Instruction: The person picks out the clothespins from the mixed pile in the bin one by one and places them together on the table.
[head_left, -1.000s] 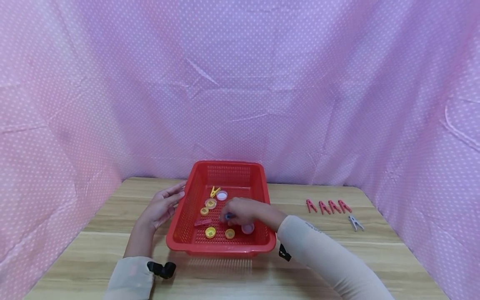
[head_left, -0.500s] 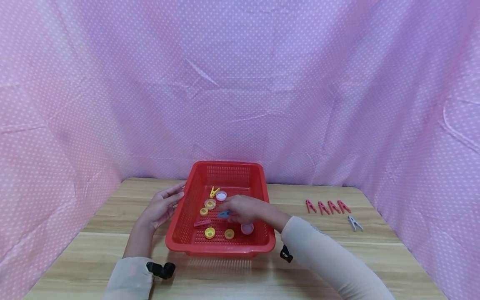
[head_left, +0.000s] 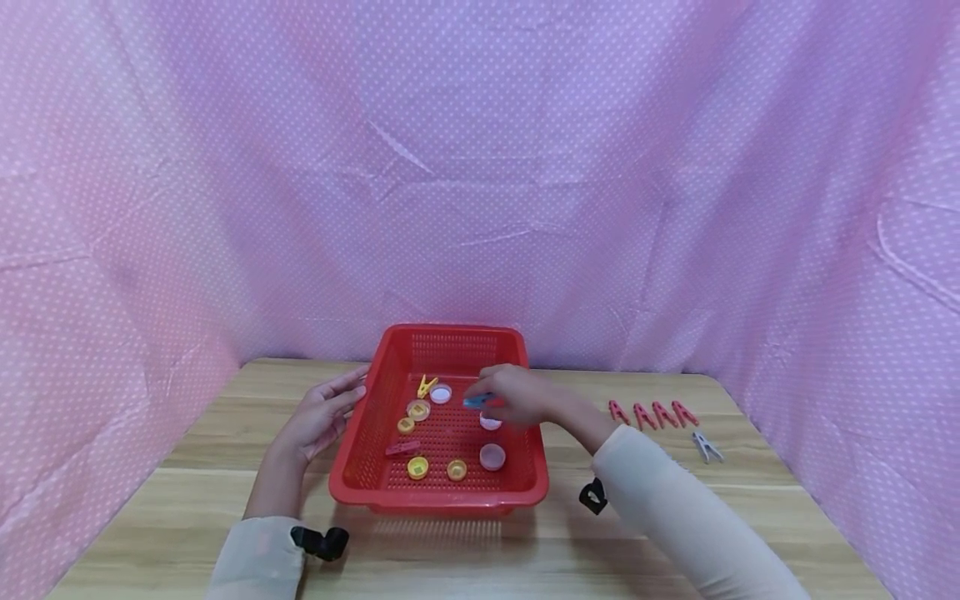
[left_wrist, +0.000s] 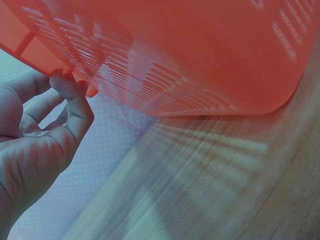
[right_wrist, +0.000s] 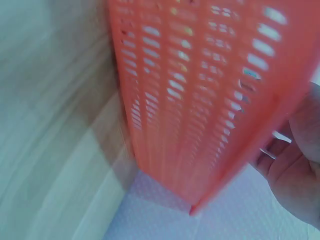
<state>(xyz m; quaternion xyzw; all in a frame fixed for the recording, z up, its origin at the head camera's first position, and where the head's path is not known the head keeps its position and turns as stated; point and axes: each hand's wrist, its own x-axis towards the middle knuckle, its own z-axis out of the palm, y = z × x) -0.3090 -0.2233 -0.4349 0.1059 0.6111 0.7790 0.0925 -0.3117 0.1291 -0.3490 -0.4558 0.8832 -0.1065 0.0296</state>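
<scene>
Now rt hand [head_left: 517,392] pinches blue clip [head_left: 475,402]; lt hand [head_left: 321,417], fairly relaxed, touches basket [head_left: 440,499].

It's a draped booth [head_left: 817,217]; cloth [head_left: 480,208] flanks a table [head_left: 180,475].

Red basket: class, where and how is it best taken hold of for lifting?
Most likely the red basket is best held by its rim, midway along both long sides, from left and right together. The turned-out lip gives an edge to hook, and opposed holds should stop the loose round pieces inside sliding. The left grip touches the left rim; the right grip holds a blue clothespin.
</scene>
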